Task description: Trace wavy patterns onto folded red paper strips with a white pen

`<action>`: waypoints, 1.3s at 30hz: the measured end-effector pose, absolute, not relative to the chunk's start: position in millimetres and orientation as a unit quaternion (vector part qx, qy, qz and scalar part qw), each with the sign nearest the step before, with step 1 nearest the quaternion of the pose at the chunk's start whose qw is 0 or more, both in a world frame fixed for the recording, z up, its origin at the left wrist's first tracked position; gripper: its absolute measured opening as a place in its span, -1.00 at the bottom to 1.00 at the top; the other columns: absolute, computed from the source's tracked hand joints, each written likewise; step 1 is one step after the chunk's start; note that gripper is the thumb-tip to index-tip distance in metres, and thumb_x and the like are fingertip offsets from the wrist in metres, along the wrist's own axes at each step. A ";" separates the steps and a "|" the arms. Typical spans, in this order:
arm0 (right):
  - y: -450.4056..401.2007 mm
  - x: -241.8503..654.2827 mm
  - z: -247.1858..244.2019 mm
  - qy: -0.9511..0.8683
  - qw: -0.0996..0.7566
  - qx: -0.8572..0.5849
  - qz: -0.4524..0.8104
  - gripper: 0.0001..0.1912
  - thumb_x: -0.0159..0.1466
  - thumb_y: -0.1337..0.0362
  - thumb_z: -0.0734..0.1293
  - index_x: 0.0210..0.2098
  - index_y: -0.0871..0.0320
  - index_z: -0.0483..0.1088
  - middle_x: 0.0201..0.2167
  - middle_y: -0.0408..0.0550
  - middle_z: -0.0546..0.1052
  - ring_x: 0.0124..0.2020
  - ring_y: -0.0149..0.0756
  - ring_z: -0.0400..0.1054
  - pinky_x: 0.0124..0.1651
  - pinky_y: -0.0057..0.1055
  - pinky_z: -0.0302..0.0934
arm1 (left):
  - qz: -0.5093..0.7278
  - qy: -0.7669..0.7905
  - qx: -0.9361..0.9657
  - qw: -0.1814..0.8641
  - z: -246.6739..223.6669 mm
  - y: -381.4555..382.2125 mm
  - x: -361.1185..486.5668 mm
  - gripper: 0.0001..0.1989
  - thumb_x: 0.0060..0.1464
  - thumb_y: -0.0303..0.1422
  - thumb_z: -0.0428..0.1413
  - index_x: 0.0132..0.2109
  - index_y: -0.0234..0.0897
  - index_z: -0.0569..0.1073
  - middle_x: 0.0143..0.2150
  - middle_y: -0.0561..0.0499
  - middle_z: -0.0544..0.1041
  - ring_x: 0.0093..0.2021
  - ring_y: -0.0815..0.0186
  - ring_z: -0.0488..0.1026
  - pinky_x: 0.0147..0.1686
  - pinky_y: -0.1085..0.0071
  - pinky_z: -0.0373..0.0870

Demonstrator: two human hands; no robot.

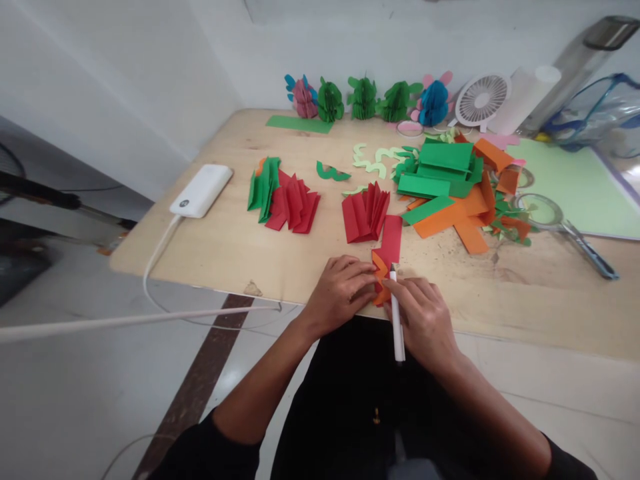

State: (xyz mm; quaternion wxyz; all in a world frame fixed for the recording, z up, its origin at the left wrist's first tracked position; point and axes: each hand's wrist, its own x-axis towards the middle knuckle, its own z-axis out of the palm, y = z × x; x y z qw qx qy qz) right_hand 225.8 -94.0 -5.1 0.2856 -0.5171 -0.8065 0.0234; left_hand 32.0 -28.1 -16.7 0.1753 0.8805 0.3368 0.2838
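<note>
1. While left fingers hold wavy orange paper against red paper at the table's edge, right fingers clamp a white pen.
2. 5 pleated paper figures look finished; folded red stacks seem uncut.

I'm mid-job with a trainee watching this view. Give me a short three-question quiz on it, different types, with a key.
1. Short answer: which hand holds the white pen?
2. Multiple choice: what lies between the left hand and the right hand? A) the white fan; B) the orange zigzag piece; C) the folded green paper.
3. Count: how many paper figures stand in the row along the wall?

Key: 1. The right hand. 2. B. 3. Five.
</note>
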 end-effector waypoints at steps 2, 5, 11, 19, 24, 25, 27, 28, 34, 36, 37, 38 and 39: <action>-94.2 226.1 -5.5 -0.804 0.288 -0.519 0.023 -0.61 0.27 0.52 0.23 0.07 0.19 0.39 -0.15 0.03 0.57 -0.14 -0.11 0.36 -0.14 -0.22 0.17 | 0.288 0.335 0.880 0.177 -16.4 -28.2 31.9 -0.81 0.27 -0.28 0.08 -0.11 -0.25 0.54 -0.01 -0.07 0.59 0.01 0.18 0.43 0.02 0.14 0.31; -94.4 226.3 -5.5 -0.800 0.293 -0.523 0.022 -0.62 0.27 0.53 0.23 0.04 0.22 0.40 -0.16 0.05 0.57 -0.14 -0.11 0.36 -0.14 -0.22 0.17 | 0.292 0.338 0.877 0.177 -15.3 -28.5 32.3 -0.80 0.29 -0.29 0.06 -0.11 -0.24 0.55 -0.01 -0.07 0.59 0.01 0.18 0.43 0.01 0.15 0.31; -93.6 227.5 -3.1 -0.801 0.300 -0.518 0.022 -0.62 0.26 0.55 0.19 0.03 0.25 0.41 -0.18 0.07 0.57 -0.15 -0.11 0.35 -0.15 -0.23 0.18 | 0.292 0.343 0.875 0.180 -13.6 -29.4 33.2 -0.77 0.31 -0.27 0.03 -0.15 -0.24 0.55 -0.02 -0.06 0.59 -0.01 0.19 0.42 0.02 0.15 0.30; -90.2 229.9 2.9 -0.807 0.294 -0.511 0.041 -0.60 0.29 0.51 0.16 0.07 0.22 0.38 -0.22 0.06 0.56 -0.13 -0.10 0.34 -0.15 -0.23 0.18 | 0.266 0.349 0.880 0.182 -8.9 -30.6 32.9 -0.82 0.26 -0.29 0.08 -0.14 -0.24 0.55 0.00 -0.07 0.58 0.01 0.17 0.40 0.02 0.14 0.30; -88.3 231.7 1.5 -0.809 0.283 -0.513 0.042 -0.60 0.29 0.49 0.17 0.09 0.20 0.37 -0.21 0.05 0.55 -0.14 -0.11 0.34 -0.16 -0.24 0.16 | 0.264 0.346 0.882 0.182 -10.5 -30.0 31.7 -0.83 0.22 -0.29 0.12 -0.12 -0.25 0.54 0.02 -0.07 0.57 0.03 0.15 0.39 0.03 0.13 0.29; -88.0 231.9 1.0 -0.810 0.282 -0.513 0.041 -0.59 0.29 0.49 0.17 0.09 0.20 0.37 -0.21 0.05 0.55 -0.14 -0.11 0.34 -0.15 -0.24 0.16 | 0.264 0.345 0.882 0.183 -11.1 -29.9 31.5 -0.82 0.22 -0.29 0.12 -0.11 -0.25 0.54 0.02 -0.07 0.56 0.03 0.14 0.39 0.04 0.13 0.29; -87.5 232.0 0.4 -0.811 0.283 -0.511 0.039 -0.58 0.28 0.49 0.17 0.09 0.19 0.37 -0.21 0.05 0.55 -0.13 -0.11 0.34 -0.14 -0.24 0.16 | 0.262 0.346 0.881 0.186 -12.3 -29.6 31.5 -0.81 0.22 -0.27 0.12 -0.10 -0.25 0.54 0.03 -0.08 0.56 0.04 0.13 0.39 0.05 0.12 0.28; -87.3 232.0 0.3 -0.810 0.285 -0.510 0.038 -0.59 0.28 0.49 0.17 0.09 0.19 0.37 -0.21 0.05 0.55 -0.13 -0.11 0.34 -0.14 -0.24 0.16 | 0.259 0.348 0.881 0.188 -12.7 -29.5 31.6 -0.81 0.22 -0.27 0.11 -0.10 -0.24 0.54 0.03 -0.07 0.56 0.04 0.13 0.39 0.06 0.11 0.28; -87.5 232.3 0.3 -0.809 0.285 -0.512 0.040 -0.59 0.29 0.48 0.18 0.10 0.18 0.37 -0.20 0.07 0.56 -0.10 -0.09 0.35 -0.14 -0.22 0.18 | 0.248 0.353 0.880 0.196 -12.5 -29.4 31.6 -0.82 0.21 -0.27 0.12 -0.11 -0.22 0.55 0.04 -0.06 0.56 0.06 0.12 0.38 0.07 0.10 0.27; -87.7 232.5 -0.1 -0.807 0.285 -0.516 0.040 -0.56 0.28 0.49 0.18 0.12 0.17 0.36 -0.21 0.05 0.56 -0.11 -0.09 0.36 -0.14 -0.22 0.18 | 0.246 0.353 0.880 0.201 -11.5 -29.6 31.1 -0.83 0.21 -0.29 0.12 -0.11 -0.20 0.55 0.05 -0.05 0.55 0.07 0.13 0.37 0.07 0.11 0.27; -87.8 232.5 -0.3 -0.806 0.285 -0.517 0.040 -0.56 0.28 0.50 0.18 0.12 0.16 0.36 -0.22 0.05 0.56 -0.11 -0.09 0.36 -0.14 -0.22 0.18 | 0.246 0.353 0.879 0.204 -10.8 -29.7 30.9 -0.83 0.21 -0.30 0.12 -0.11 -0.19 0.55 0.05 -0.05 0.55 0.08 0.14 0.37 0.07 0.11 0.27; -87.8 232.5 -0.4 -0.805 0.286 -0.518 0.039 -0.55 0.27 0.50 0.18 0.12 0.16 0.36 -0.22 0.04 0.56 -0.11 -0.09 0.36 -0.14 -0.22 0.18 | 0.246 0.354 0.878 0.206 -10.1 -29.8 30.8 -0.84 0.21 -0.30 0.11 -0.11 -0.19 0.54 0.05 -0.04 0.55 0.08 0.14 0.37 0.07 0.12 0.27; -87.8 232.4 -0.4 -0.806 0.286 -0.517 0.039 -0.55 0.27 0.50 0.18 0.12 0.16 0.36 -0.22 0.04 0.56 -0.11 -0.10 0.36 -0.14 -0.22 0.18 | 0.247 0.356 0.877 0.208 -9.5 -29.9 30.7 -0.84 0.21 -0.31 0.11 -0.11 -0.19 0.54 0.05 -0.05 0.55 0.08 0.14 0.37 0.07 0.12 0.27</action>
